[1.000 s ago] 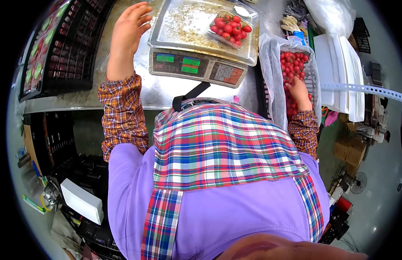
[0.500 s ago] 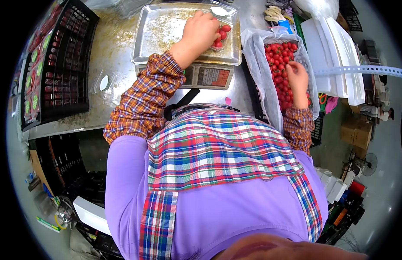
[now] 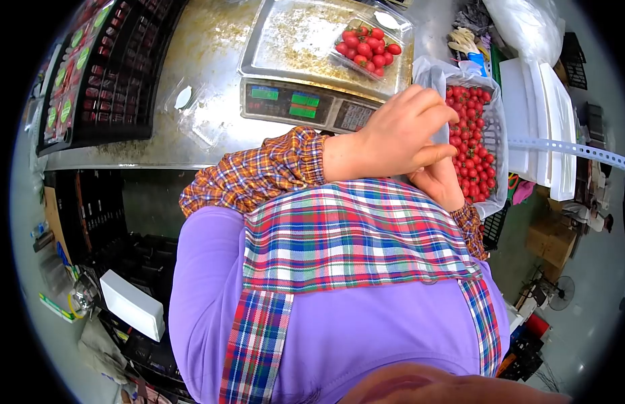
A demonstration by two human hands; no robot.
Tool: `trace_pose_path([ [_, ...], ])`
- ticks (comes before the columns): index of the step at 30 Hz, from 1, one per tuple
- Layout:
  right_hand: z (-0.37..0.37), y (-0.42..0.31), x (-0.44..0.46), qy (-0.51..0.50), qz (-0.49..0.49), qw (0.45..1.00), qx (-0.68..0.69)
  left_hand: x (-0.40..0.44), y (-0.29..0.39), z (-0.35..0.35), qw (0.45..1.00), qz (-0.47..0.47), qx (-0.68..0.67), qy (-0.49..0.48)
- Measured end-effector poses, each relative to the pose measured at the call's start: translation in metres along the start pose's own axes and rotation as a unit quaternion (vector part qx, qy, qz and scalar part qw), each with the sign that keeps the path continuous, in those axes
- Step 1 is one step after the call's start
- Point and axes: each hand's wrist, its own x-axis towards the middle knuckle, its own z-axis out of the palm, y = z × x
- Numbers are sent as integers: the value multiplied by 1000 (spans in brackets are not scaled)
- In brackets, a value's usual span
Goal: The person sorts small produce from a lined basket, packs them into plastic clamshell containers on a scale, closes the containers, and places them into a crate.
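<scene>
My left hand is in front of the scale, close to the tomato crate. Its fingers are bent, with a gap between thumb and forefinger and nothing visible between them. Just below it, my right hand is at the crate's near left side, its fingers mostly hidden behind the left hand. Small red tomatoes fill the crate, which has a pale liner. A clear plastic punnet of tomatoes rests on the metal tray of the scale, whose green displays are lit.
At left stands a black crate of packed punnets with green labels. An empty clear punnet lies on the stained metal table. White foam boxes stand right of the tomato crate, with gloves and a plastic bag behind.
My left hand has left the punnet and come right and nearer, beside my right hand. The right hand has moved out from over the tomatoes. The view has shifted slightly.
</scene>
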Motion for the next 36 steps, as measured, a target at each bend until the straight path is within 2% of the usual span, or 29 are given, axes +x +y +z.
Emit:
trace_pose_path([
  [1, 5, -1, 1, 33, -2, 999, -25, -3, -3, -1, 1000, -10, 7, 5],
  [4, -41, -11, 17, -169, -5, 985, 29, -18, -19, -2, 999, -40, 25, 19],
  [6, -34, -18, 12, -94, -45, 995, -3, -27, -29, -3, 997, -65, 30, 29],
  [9, -27, -24, 9, -34, -88, 995, -31, -23, -77, -17, 987, -64, 126, 72],
  [10, -22, -25, 8, -2, -99, 994, -40, -14, -96, -28, 980, -108, 146, 85],
  [11, -12, -26, 9, 32, -111, 992, -49, -3, -116, -41, 966, -237, 58, 86],
  [12, -8, -29, 9, 65, -123, 989, -58, 1, -149, -52, 958, -207, 148, 135],
  [13, -17, -32, 12, 26, -139, 987, -77, 8, -176, -65, 948, -233, 165, 143],
  [15, -11, -42, 20, 29, -213, 948, -235, 16, -211, -89, 939, -271, 190, 89],
  [17, -11, -54, 37, 41, -282, 881, -379, 19, -224, -100, 945, -289, 130, 87],
  [18, 0, -59, 42, 83, -305, 838, -445, 21, -227, -103, 946, -292, 111, 88],
  [20, 8, -68, 56, 69, -348, 822, -446, 28, -217, -115, 939, -296, 113, 136],
  [22, 19, -74, 62, 50, -358, 827, -431, 26, -212, -139, 934, -271, 112, 203],
  [23, 22, -73, 65, 40, -365, 831, -418, 26, -205, -154, 911, -336, 54, 232],
  [24, 17, -78, 67, -5, -346, 855, -385, 24, -202, -168, 912, -314, 43, 259],
  [26, 16, -80, 70, -30, -309, 877, -368, 9, -231, -201, 923, -263, 144, 242],
  [29, 10, -77, 79, -54, -279, 902, -325, 9, -201, -220, 893, -342, -38, 290],
  [32, 9, -79, 90, 7, -309, 867, -391, 1, -207, -225, 881, -381, -32, 279],
  [35, 3, -86, 102, 25, -303, 870, -389, 5, -189, -200, 891, -415, -6, 181],
  [36, 1, -89, 107, 32, -292, 883, -366, 5, -197, -196, 895, -433, -16, 105],
])
